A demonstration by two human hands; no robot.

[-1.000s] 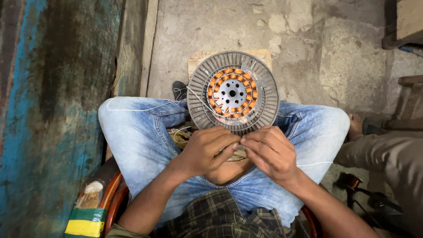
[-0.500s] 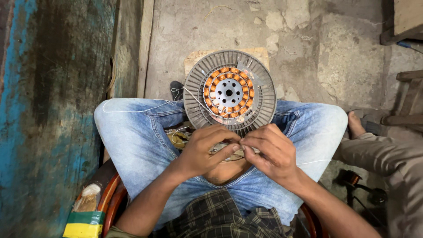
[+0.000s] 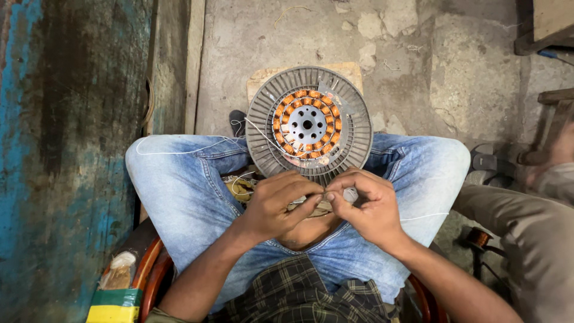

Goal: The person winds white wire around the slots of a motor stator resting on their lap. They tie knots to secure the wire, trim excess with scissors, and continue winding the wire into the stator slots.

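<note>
While both hands pinch together at lap, stator disc point(image 3: 308, 124) rests propped between knees at 12 o'clock. Left hand point(image 3: 276, 203) and right hand point(image 3: 366, 206) clamp thin white wire point(image 3: 266, 139). Judgement: disc heavy, rigid, copper windings fragile; grip ribbed outer rim.

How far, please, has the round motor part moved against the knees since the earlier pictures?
No real move: the motor part leans between the knees as before, its lower rim just above both hands; only the camera shifted slightly.
</note>
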